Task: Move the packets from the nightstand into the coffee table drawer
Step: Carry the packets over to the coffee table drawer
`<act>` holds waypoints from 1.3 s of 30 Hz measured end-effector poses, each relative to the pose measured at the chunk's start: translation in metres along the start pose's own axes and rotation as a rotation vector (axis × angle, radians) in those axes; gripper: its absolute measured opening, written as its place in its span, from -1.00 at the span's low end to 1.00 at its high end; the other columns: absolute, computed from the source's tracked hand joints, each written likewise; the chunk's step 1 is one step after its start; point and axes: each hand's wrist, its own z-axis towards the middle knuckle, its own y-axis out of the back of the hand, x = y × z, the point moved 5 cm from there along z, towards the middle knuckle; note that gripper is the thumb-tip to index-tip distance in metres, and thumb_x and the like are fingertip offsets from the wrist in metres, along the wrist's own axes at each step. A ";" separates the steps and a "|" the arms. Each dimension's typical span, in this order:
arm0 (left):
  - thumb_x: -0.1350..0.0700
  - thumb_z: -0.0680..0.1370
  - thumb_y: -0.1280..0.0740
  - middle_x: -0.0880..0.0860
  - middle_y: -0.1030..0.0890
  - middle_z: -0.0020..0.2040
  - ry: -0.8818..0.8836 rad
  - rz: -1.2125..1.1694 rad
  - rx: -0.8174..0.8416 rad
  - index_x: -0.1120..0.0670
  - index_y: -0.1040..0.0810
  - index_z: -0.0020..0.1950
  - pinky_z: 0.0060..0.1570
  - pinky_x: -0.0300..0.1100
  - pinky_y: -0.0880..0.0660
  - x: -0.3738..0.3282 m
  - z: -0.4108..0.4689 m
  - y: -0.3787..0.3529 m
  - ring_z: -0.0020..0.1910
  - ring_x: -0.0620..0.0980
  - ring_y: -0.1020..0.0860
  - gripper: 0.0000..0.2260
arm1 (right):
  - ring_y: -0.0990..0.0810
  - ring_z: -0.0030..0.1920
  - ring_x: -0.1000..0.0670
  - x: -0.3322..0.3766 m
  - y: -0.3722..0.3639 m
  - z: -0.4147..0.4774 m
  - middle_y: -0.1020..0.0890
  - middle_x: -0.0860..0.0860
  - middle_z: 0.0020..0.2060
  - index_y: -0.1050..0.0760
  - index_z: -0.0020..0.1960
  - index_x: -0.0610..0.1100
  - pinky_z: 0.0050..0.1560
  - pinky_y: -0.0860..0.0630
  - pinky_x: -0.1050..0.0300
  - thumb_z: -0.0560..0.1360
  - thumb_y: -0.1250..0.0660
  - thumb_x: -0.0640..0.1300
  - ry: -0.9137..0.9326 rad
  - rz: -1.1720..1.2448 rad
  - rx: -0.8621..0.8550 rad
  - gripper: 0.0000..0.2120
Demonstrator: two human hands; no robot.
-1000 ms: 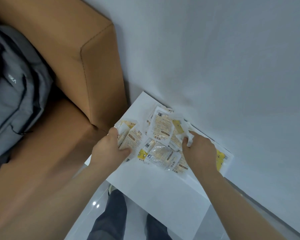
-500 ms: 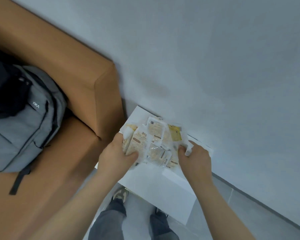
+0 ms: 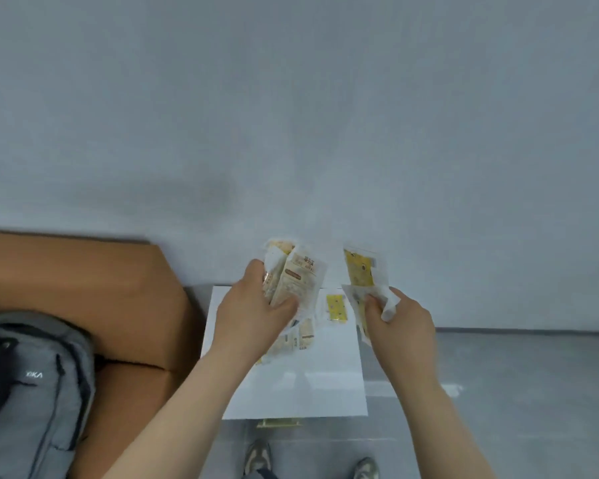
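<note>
Left hand: the left hand (image 3: 256, 314) has its grip closed round a fanned bundle of pale packets (image 3: 293, 283), thumb across the front, lifted clear of the nightstand (image 3: 291, 385).
Right hand: the right hand (image 3: 400, 323) pinches a smaller clutch, a yellow packet (image 3: 359, 267) standing upright on top and white wrapper edges crumpled between thumb and fingers.
Left behind: one small yellow packet (image 3: 337, 307) lies flat on the white top near the wall, between the two hands; a few more pale packets (image 3: 300, 340) show below the left hand, and I cannot tell whether they hang from the bundle or rest on the surface.
Nightstand: white, set against the grey wall, just beside the tan sofa arm (image 3: 83, 295); a grey backpack (image 3: 32, 385) sits on the sofa.
Destination: no coffee table or drawer is in view.
Done so far: most of the pile appears gathered into the two hands.
Still to do: by my reading, pick up the stray yellow packet and any others left on top, carry the lot to the coffee table, open its drawer if shut, and put them in. Nothing has reached the drawer yet, as far as the view shows.
Stage: early, collecting not quite finished.
</note>
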 end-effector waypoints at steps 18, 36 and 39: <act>-0.06 0.37 -0.42 -0.08 -0.57 -0.17 -0.599 -0.087 0.411 -0.03 -0.35 -0.01 -0.18 -0.01 -0.52 -0.302 -0.190 -0.168 -0.19 -0.02 -0.54 -0.67 | -0.55 -0.34 -0.06 -0.191 0.318 -0.176 -0.59 -0.08 -0.39 -0.51 -0.21 -0.15 -0.43 -0.36 0.15 0.55 -0.21 -0.09 -0.399 0.025 -0.544 -0.78; 0.02 0.42 -0.43 -0.19 -0.58 -0.06 -0.934 -0.185 0.830 -0.09 -0.38 0.05 -0.22 -0.20 -0.48 -0.525 -0.457 -0.390 -0.11 -0.16 -0.56 -0.70 | -0.54 -0.35 0.00 -0.426 0.546 -0.383 -0.58 0.04 -0.39 -0.48 -0.22 -0.04 -0.38 -0.43 0.07 0.52 -0.26 -0.13 -0.705 -0.028 -0.977 -0.86; 0.01 0.41 -0.44 -0.20 -0.58 -0.06 -0.966 -0.197 0.901 -0.07 -0.39 0.07 -0.14 -0.10 -0.54 -0.558 -0.475 -0.434 -0.09 -0.15 -0.57 -0.68 | -0.54 -0.36 0.00 -0.460 0.572 -0.389 -0.59 0.02 -0.39 -0.53 -0.18 -0.09 -0.39 -0.41 0.08 0.52 -0.26 -0.13 -0.763 -0.084 -1.029 -0.88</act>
